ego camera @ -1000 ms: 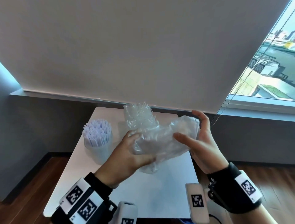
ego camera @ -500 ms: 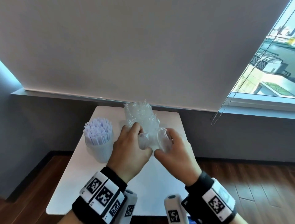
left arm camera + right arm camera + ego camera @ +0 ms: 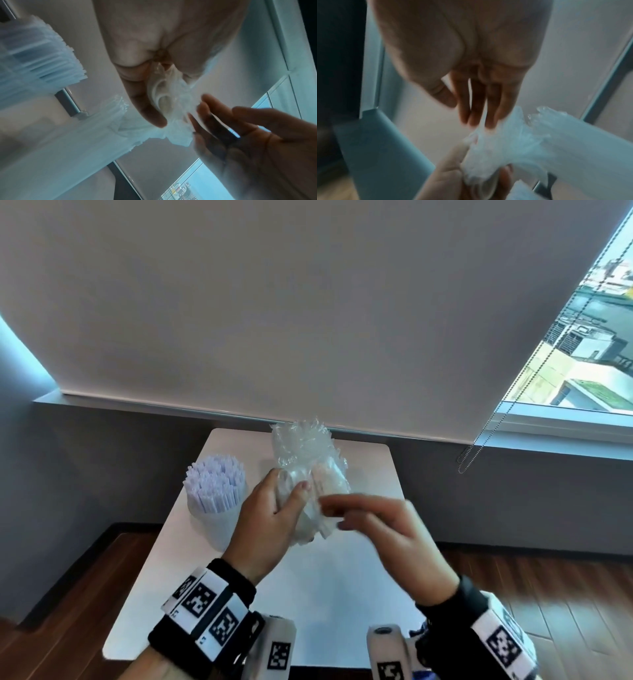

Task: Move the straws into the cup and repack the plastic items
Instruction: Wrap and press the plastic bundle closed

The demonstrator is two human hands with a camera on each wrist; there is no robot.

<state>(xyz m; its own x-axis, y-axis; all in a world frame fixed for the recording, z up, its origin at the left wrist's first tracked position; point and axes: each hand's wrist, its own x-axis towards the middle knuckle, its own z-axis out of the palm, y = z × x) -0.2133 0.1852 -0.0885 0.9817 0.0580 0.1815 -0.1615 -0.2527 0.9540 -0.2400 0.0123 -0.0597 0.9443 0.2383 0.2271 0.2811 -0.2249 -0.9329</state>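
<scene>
Half a second on, the right hand (image 3: 387, 537) has drawn back from the crumpled clear plastic bag (image 3: 317, 501), its fingers now straight and blurred with motion, holding nothing, their tips just beside the bag's right edge, while the left hand (image 3: 270, 518) stays curled around the bag's lower half, thumb pressing on the front, lifted above the white table (image 3: 342, 594). The left wrist view shows the film bunched between the left thumb and the fingers, with rounded clear plastic pieces inside; exactly what they are cannot be told. Behind the bag, a second clump of clear plastic items (image 3: 301, 440) stands on the far part of the table, and the straws (image 3: 214, 482) already stand upright in the cup (image 3: 215, 529) at the left, well apart from both hands. The bag looks very light, soft and slippery, likely to crumple or slide rather than hold its shape, so the surest hold is probably a gathered fistful of film near the mouth or a clasp round the contents, not a pinch on one loose layer. The repacking appears unfinished.
</scene>
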